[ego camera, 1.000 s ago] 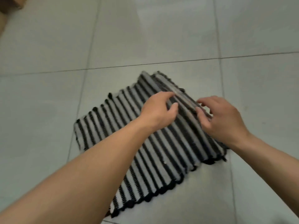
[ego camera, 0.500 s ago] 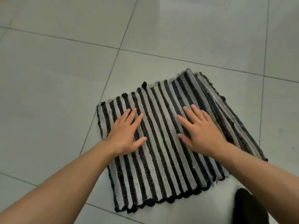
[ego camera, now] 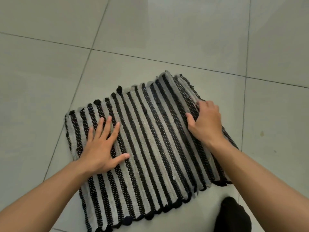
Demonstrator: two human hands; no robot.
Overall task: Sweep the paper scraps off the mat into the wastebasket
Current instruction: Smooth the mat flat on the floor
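One mat (ego camera: 150,139), two hands, mid-frame on the tile floor (ego camera: 50,81).
I see my left hand (ego camera: 102,148) flat, fingers spread; right hand (ego camera: 206,123) curled, gripping the mat's folded edge. One black sock (ego camera: 232,215) lower right.

Striped woven mat (ego camera: 150,144) flat on floor, skewed to the tile lines.
Black and grey-white stripes run far-to-near, black knotted tufts on near and far ends. Right edge looks doubled or folded over. No scraps discernible on it; wastebasket out of view.
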